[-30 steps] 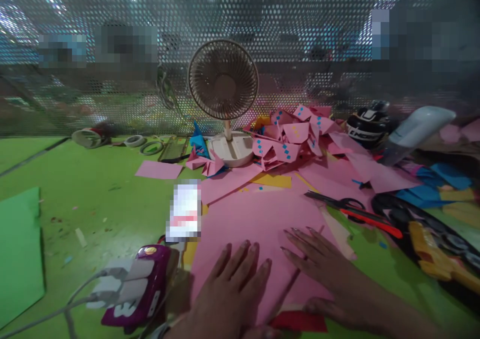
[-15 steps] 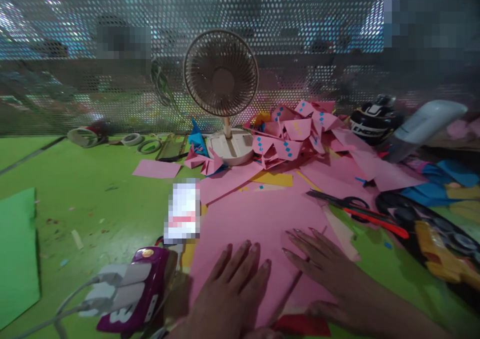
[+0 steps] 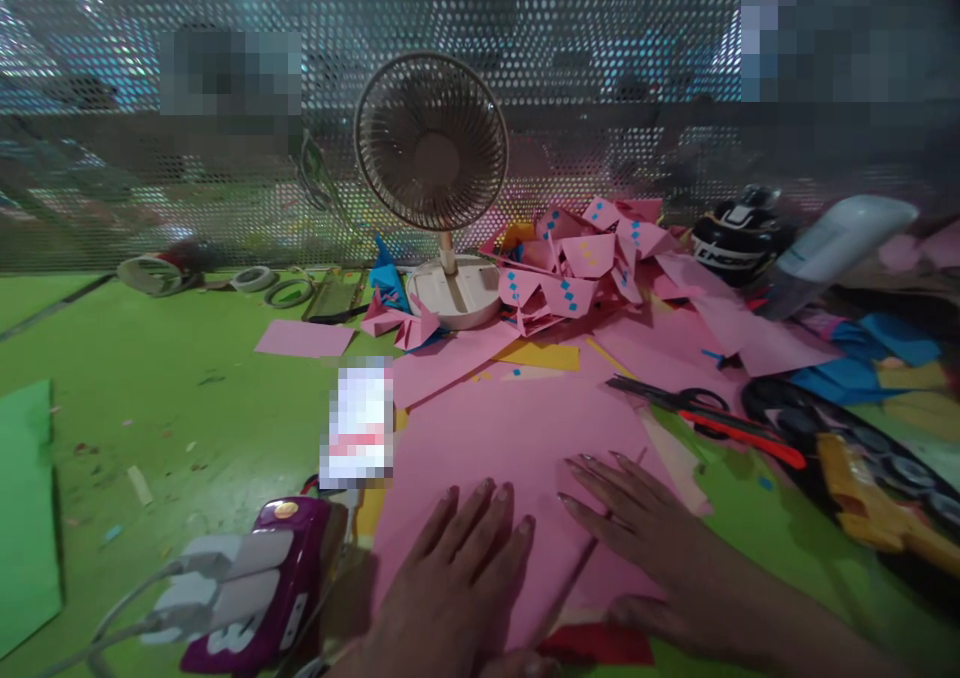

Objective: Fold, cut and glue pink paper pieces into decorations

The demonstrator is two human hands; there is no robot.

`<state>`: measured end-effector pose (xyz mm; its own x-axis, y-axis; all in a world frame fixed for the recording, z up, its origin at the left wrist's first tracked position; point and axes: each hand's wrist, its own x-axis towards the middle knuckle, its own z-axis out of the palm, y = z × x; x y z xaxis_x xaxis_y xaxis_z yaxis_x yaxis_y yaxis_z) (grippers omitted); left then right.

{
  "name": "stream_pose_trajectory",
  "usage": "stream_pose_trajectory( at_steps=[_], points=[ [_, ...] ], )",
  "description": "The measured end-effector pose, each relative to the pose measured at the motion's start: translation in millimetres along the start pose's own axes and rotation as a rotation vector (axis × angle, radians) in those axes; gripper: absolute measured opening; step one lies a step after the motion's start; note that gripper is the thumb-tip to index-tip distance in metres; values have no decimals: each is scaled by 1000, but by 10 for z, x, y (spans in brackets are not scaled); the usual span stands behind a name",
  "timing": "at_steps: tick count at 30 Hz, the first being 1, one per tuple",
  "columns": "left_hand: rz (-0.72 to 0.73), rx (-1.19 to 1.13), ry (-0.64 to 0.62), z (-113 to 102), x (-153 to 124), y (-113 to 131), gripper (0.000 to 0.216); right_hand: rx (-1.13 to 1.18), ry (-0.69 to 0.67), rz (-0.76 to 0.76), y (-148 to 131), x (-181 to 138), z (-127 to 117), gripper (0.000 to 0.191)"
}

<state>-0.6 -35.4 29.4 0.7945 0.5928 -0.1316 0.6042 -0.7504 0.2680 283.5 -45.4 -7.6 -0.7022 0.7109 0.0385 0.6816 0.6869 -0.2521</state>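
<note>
A large pink paper sheet (image 3: pixel 517 438) lies on the green table (image 3: pixel 210 408) in front of me. My left hand (image 3: pixel 454 583) rests flat on its near part, fingers stretched out. My right hand (image 3: pixel 637 528) presses flat on the sheet's right side, fingers spread, thumb near a red paper scrap (image 3: pixel 600 646) at the bottom edge. Neither hand holds anything.
A small desk fan (image 3: pixel 435 173) stands at the back before a perforated metal screen. A heap of folded pink papers (image 3: pixel 585 258) lies to its right. Scissors (image 3: pixel 675 400) and a red-handled cutter (image 3: pixel 742 428) lie right of the sheet. A purple power strip (image 3: pixel 262 583) sits bottom left; tape rolls (image 3: pixel 255 280) back left.
The view has drifted slightly, with things sliding left and up. Both hands stay flat on the pink sheet in the same place.
</note>
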Motion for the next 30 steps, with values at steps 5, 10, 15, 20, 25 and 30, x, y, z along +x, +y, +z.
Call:
stream_pose_trajectory(
  at_steps=[5,10,15,20,25,30],
  points=[
    [25,101,54,46,-8,-28,73,21,-42,8,-13,20,-62,79],
    [48,150,121,110,-2,-78,73,65,-28,8,-3,40,-101,78],
    [66,186,112,128,17,-116,72,73,-37,19,9,43,-101,79],
    [65,231,133,137,11,-116,71,46,-53,57,5,40,-99,83],
    [57,236,128,128,5,-93,71,34,4,60,8,35,-102,84],
    [77,237,157,216,5,-165,72,41,-2,51,13,39,-117,82]
  ],
)
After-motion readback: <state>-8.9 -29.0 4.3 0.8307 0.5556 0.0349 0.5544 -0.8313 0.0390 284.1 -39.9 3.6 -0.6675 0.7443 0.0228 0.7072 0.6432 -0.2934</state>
